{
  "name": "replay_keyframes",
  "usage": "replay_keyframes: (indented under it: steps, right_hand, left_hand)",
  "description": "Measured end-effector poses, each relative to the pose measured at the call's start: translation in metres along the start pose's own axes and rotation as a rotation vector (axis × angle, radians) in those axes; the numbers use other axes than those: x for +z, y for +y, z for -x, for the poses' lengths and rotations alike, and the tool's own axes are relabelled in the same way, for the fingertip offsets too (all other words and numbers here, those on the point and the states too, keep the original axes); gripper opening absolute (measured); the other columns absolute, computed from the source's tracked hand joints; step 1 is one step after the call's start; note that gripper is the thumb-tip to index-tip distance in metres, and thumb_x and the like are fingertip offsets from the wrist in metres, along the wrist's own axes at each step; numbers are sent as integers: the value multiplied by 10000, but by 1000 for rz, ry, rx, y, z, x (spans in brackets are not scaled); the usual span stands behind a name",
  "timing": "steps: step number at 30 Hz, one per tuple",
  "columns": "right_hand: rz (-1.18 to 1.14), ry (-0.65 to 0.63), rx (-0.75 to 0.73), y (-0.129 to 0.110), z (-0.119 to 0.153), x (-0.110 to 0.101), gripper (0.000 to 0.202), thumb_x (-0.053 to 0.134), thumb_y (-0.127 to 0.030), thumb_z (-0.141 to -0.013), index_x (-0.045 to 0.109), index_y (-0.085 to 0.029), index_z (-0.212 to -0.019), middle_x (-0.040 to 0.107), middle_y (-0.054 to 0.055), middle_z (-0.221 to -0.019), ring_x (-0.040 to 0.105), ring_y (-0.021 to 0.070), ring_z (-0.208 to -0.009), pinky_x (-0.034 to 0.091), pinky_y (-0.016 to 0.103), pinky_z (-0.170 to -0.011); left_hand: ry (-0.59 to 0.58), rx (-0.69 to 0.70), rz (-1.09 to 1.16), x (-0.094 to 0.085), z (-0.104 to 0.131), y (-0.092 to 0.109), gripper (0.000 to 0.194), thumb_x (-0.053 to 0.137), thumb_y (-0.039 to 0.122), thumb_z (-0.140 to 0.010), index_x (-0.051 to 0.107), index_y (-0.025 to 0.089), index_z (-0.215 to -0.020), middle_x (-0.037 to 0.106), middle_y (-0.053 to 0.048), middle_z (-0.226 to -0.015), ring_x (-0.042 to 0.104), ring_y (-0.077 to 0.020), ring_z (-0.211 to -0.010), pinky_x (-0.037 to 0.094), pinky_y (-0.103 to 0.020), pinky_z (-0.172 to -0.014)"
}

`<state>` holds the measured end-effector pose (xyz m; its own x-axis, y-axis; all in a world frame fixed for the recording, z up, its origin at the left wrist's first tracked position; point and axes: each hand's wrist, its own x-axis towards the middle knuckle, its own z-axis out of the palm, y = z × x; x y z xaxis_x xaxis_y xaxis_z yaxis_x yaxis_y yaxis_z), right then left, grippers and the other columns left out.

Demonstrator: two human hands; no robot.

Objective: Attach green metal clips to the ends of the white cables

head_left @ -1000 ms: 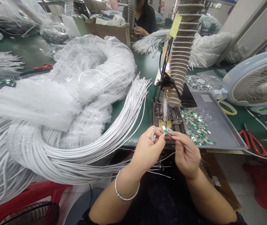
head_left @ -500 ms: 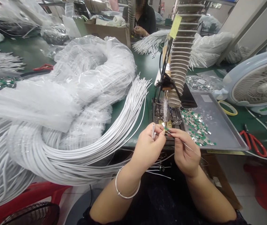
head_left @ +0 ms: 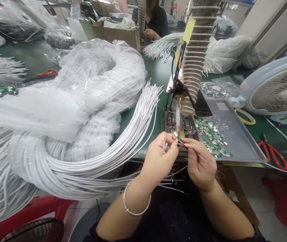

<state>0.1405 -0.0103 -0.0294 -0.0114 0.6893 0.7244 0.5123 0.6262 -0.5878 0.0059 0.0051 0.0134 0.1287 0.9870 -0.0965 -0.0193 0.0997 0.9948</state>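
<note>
My left hand [head_left: 160, 158] is closed, its thumb and forefinger pinching a small metal connector with a green circuit board [head_left: 178, 138]. White cable ends [head_left: 164, 142] stick up between its fingers. Between the fingertips of my right hand [head_left: 202, 164] runs a thin solder wire [head_left: 205, 160], which trails off to the right. Its front end meets the connector, though the exact contact is too small to make out. Right above both hands a soldering iron [head_left: 178, 116] hangs tip down in a stand, the tip at the connector.
A large bundle of white cables [head_left: 88, 171] and plastic wrap fill the left. To the right, a metal tray [head_left: 236, 134] holds many connectors [head_left: 211, 137], near red-handled scissors [head_left: 272, 153] and a fan [head_left: 279, 85]. A ribbed hose [head_left: 196, 60] hangs behind the iron. A person [head_left: 156, 22] sits opposite.
Almost nothing differs. My right hand has shifted very slightly to the right and down; both hands stay at the iron's tip with the same grip.
</note>
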Motion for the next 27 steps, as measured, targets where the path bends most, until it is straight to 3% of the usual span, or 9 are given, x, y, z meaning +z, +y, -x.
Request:
replay_keyframes:
  steps: [18, 27]
  right_hand:
    - [-9, -6, 3, 1, 0, 0, 233, 480, -74, -852, 609, -209, -992, 683, 85, -981, 657, 195, -906, 571, 382, -745]
    - [8, 6, -19, -1, -4, 0, 244, 491, -65, -840, 614, -214, -988, 682, 69, -976, 659, 192, -913, 556, 379, -788]
  left_hand:
    - [21, 11, -9, 2, -1, -1, 144, 531, 191, -752, 439, 185, -641, 554, 4, -831, 480, -81, -615, 382, -217, -579]
    - [16, 24, 11, 2, 0, -1, 140, 536, 189, -765, 447, 184, -657, 547, -1, -854, 497, -91, -658, 390, -225, -600]
